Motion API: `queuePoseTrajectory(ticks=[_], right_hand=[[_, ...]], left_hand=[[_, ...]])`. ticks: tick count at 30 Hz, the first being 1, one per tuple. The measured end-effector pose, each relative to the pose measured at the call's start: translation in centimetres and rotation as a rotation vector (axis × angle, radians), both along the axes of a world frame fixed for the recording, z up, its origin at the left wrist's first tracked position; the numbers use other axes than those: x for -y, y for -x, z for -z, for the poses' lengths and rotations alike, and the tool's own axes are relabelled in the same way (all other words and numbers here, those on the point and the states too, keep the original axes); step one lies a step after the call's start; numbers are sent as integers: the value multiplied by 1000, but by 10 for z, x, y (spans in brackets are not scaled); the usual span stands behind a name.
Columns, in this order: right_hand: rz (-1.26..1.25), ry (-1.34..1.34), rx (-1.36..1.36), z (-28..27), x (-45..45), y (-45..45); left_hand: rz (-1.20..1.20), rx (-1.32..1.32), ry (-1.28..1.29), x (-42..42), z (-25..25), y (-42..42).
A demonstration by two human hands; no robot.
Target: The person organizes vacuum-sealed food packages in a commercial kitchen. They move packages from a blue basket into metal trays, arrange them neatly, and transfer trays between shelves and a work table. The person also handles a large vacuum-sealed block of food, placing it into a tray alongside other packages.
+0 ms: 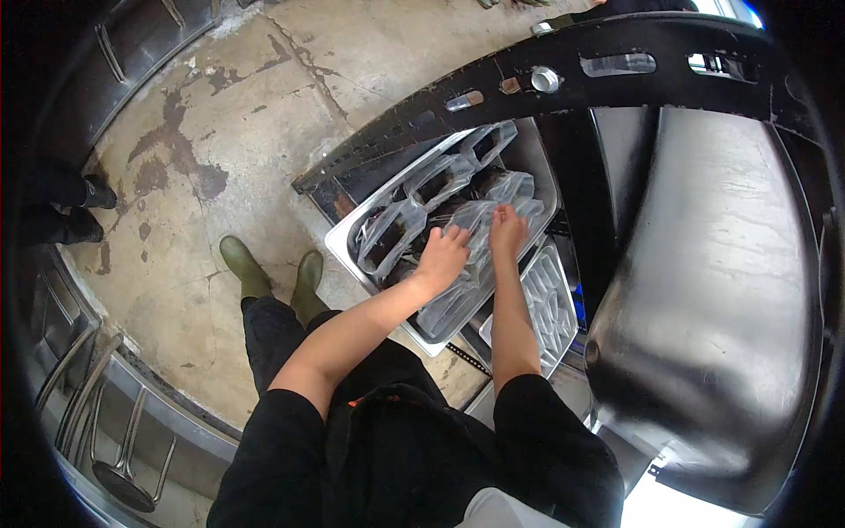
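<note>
Both of my hands are over a deep metal pan (338, 245) that holds several clear plastic bags. Dark contents show inside the open bags, such as the one at the pan's left end (396, 228). My left hand (443, 259) touches a bag (470, 221) near the middle with curled fingers; whether they grip it is hidden. To its right, my right hand (507, 232) pinches the plastic at that bag's right side. More bags lie flattened along the near side (445, 310).
A second metal tray (548, 303) with flat clear packets sits lower, right of the pan. A black perforated metal frame (488, 79) runs behind, and a large steel basin (713, 277) stands at right. Ladles (125, 475) hang at lower left. Another person's dark shoes (92, 208) are on the concrete floor.
</note>
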State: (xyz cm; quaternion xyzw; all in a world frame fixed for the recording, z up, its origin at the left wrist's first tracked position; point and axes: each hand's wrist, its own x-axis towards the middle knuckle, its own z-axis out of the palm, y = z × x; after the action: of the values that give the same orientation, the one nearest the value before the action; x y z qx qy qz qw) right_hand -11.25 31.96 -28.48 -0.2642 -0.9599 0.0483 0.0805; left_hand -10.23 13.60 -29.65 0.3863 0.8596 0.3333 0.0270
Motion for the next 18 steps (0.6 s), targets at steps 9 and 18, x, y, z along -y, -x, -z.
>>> queuePoseTrajectory(ticks=[9,18], right_hand=[[-218,-19,-138,5,-47,20],[272,-189,211,26,-143,49]], left_hand=[[-2,12,-91,-8,9,16],[-95,-144,-10,-134,20,62]])
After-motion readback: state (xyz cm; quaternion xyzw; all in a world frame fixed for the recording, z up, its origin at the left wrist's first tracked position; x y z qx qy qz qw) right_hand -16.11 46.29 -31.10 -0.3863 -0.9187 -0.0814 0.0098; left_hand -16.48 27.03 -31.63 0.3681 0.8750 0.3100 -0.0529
